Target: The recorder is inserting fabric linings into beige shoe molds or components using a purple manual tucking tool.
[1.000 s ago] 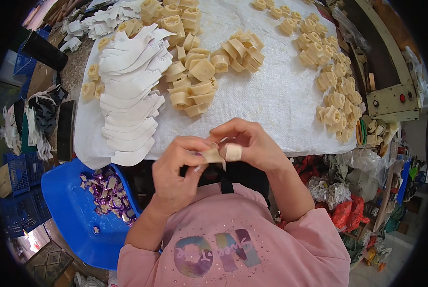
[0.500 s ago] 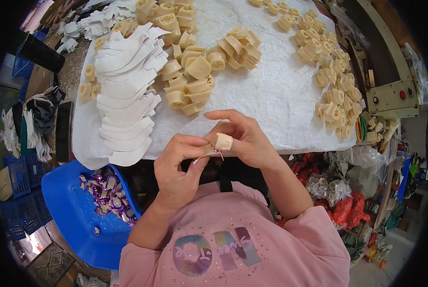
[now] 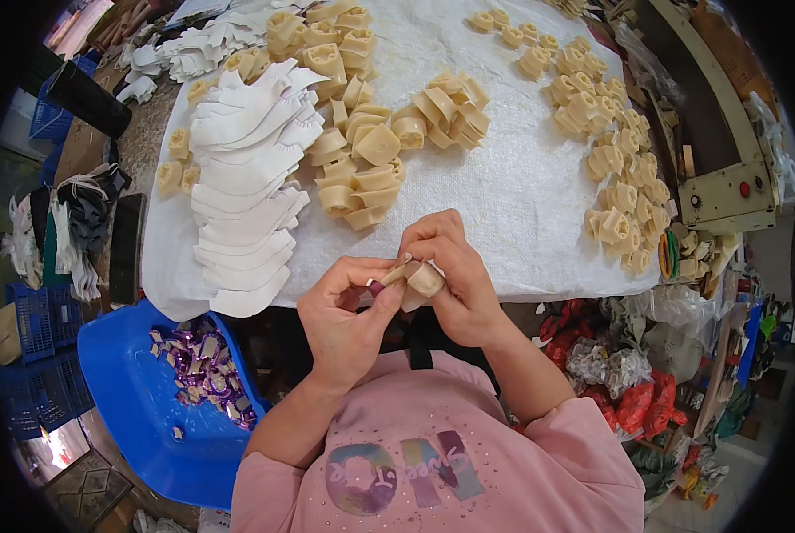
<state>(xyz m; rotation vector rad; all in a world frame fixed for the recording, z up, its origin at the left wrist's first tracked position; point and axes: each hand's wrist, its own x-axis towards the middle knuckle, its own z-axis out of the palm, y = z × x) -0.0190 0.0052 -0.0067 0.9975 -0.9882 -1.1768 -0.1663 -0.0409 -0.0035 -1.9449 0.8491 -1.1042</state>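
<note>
Close to my body, at the table's front edge, both hands work together on a small pale beige block-like piece (image 3: 425, 281). My right hand (image 3: 462, 289) is closed round it, fingertips bent over its top. My left hand (image 3: 348, 300) pinches a thin pale strip at the piece's left side, between thumb and fingers. A bit of shiny purple (image 3: 376, 287) shows by the left fingers; whether it joins the strip I cannot tell. Beyond my hands lie a heap of hollow beige moulded pieces (image 3: 375, 145) and an overlapping row of curved white cut-outs (image 3: 248, 201).
A white woven sheet (image 3: 504, 209) covers the table. More beige moulded pieces (image 3: 612, 160) line its right side. At my lower left, a blue tub (image 3: 131, 373) holds small purple-and-beige pieces (image 3: 211, 366). A metal frame with a red button (image 3: 731, 195) stands at the right; red bags (image 3: 642, 404) lie below.
My right fingers have curled in over the beige piece, where the index finger was raised before. The piece has turned and sits slightly lower. The whole view has shifted a little.
</note>
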